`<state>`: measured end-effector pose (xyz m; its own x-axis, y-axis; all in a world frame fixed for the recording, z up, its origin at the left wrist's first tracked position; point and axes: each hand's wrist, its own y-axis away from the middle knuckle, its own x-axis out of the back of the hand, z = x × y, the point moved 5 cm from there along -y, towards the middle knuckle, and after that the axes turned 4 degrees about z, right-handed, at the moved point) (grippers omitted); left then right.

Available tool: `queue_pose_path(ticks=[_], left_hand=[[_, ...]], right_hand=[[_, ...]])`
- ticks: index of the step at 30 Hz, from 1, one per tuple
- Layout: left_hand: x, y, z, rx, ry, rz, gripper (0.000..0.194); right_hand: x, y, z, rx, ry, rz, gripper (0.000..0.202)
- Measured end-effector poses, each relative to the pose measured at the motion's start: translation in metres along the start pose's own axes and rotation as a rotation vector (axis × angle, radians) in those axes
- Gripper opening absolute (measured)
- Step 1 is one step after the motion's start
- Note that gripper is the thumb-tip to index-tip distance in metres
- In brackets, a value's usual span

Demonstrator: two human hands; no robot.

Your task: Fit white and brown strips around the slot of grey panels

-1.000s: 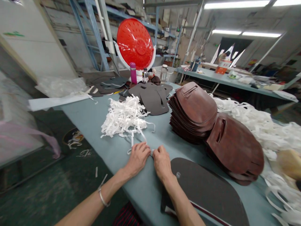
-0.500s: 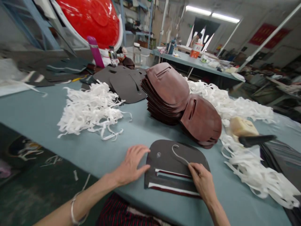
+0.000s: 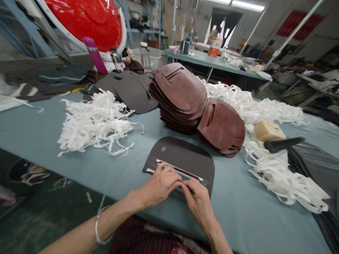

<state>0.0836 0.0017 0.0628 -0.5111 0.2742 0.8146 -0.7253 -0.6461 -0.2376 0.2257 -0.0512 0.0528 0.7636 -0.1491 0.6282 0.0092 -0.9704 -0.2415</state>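
A dark grey leather panel [image 3: 182, 153] with a rounded far edge lies on the table in front of me, its brown face showing at the slot. White tape [image 3: 173, 167] runs along the slot, and another short piece shows at the near left. My left hand [image 3: 161, 183] is closed at the panel's near edge, fingers bent over it. Close against it, my right hand [image 3: 197, 197] pinches the same edge, and the two thumbs nearly meet. My fingers hide most of that edge. Behind the panel rises a stack of brown leather panels [image 3: 182, 88], with a second pile [image 3: 222, 127] leaning beside it.
White strips [image 3: 95, 121] are heaped at left; more strips [image 3: 283, 176] lie at right. A cream block [image 3: 268, 130] and a black-handled tool [image 3: 284, 144] sit among them. Grey panels [image 3: 132, 91], a purple bottle [image 3: 95, 56] and a clear bottle [image 3: 145, 56] stand farther back.
My left hand has moved right onto the panel's near edge, meeting my right hand there. The panel sits turned and farther left in view. The thin curled strip from my right hand no longer shows.
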Motion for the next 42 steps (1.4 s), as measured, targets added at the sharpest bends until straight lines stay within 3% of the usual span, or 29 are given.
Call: queue_pose_path(ticks=[6,12,20,30,42], left_hand=[[0.004,0.022,-0.039,0.215,0.117,-0.083,0.03],[0.019,0.032,-0.066,0.518,0.113,0.048,0.018],[0.024,0.032,-0.087,0.675,0.099,0.11,0.017],[0.019,0.03,-0.101,0.756,0.11,0.09,0.015],[0.016,0.027,-0.105,0.801,0.036,0.059,0.013]], right_hand=[[0.018,0.017,0.031,-0.129,0.069,-0.051,0.026],[0.016,0.021,0.052,-0.256,0.279,0.047,0.029],[0.021,0.015,0.048,-0.17,0.248,0.099,0.032],[0.021,0.022,0.074,-0.247,0.182,0.061,0.025],[0.02,0.022,0.08,-0.375,0.221,0.035,0.029]])
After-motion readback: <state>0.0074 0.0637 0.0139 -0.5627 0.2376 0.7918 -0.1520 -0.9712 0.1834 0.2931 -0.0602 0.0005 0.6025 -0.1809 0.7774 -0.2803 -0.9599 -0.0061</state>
